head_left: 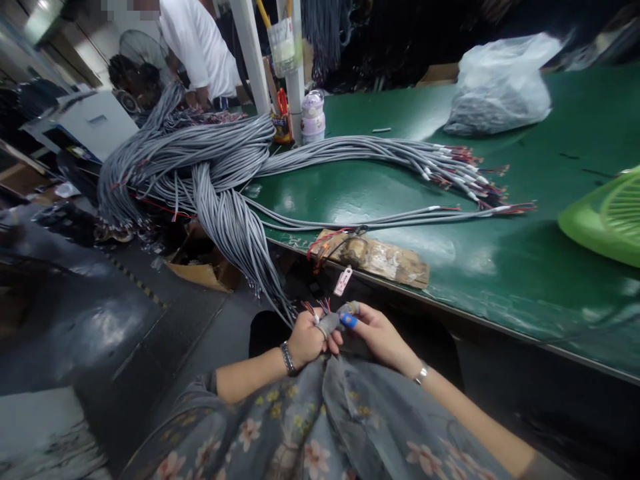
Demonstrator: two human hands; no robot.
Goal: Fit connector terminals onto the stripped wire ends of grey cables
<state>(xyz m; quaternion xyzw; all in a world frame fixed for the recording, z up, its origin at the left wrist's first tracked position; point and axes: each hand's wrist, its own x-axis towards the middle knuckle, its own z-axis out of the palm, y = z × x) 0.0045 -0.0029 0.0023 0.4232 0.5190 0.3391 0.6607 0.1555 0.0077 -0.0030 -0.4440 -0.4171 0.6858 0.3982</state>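
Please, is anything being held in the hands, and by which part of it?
The left hand holds cable near the end, where coloured wires stick out. The right hand is beside it; whether it also grips cannot be told.

Cables over the left of the table, bag at back right, board along near edge

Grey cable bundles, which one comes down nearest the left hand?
The hanging middle bundle, its lower part beside the left hand; another droops farther left, a third stretches right across the green table.
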